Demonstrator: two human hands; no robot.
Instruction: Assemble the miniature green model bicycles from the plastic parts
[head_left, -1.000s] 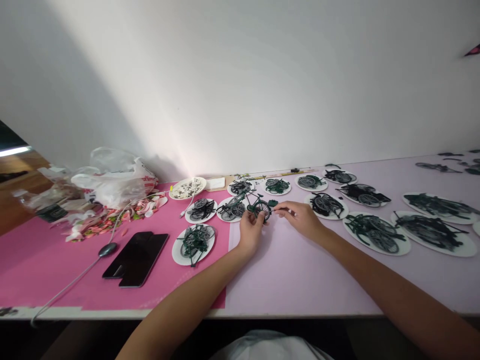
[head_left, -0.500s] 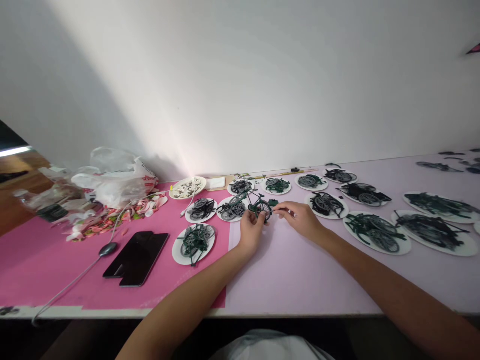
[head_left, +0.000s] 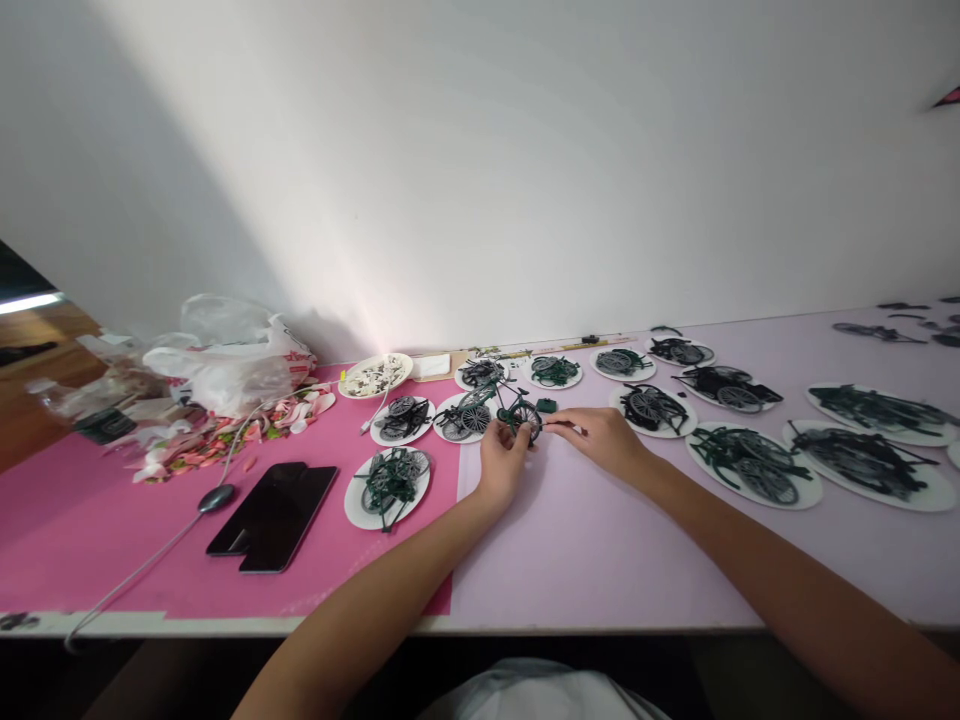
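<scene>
A left hand [head_left: 504, 465] pinches a model bicycle [head_left: 519, 410] by its right wheel, beside a right hand [head_left: 606, 440] with fingertips nearly together, their hold unclear.

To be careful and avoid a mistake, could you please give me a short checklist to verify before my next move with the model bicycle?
1. Left hand holds the model bicycle: ok.
2. Right hand is close to its wheel: ok.
3. Small part is between the right fingertips: cannot tell.
4. Small green box is fixed to the bicycle: cannot tell.
5. Black phones are away from both hands: ok.
</scene>
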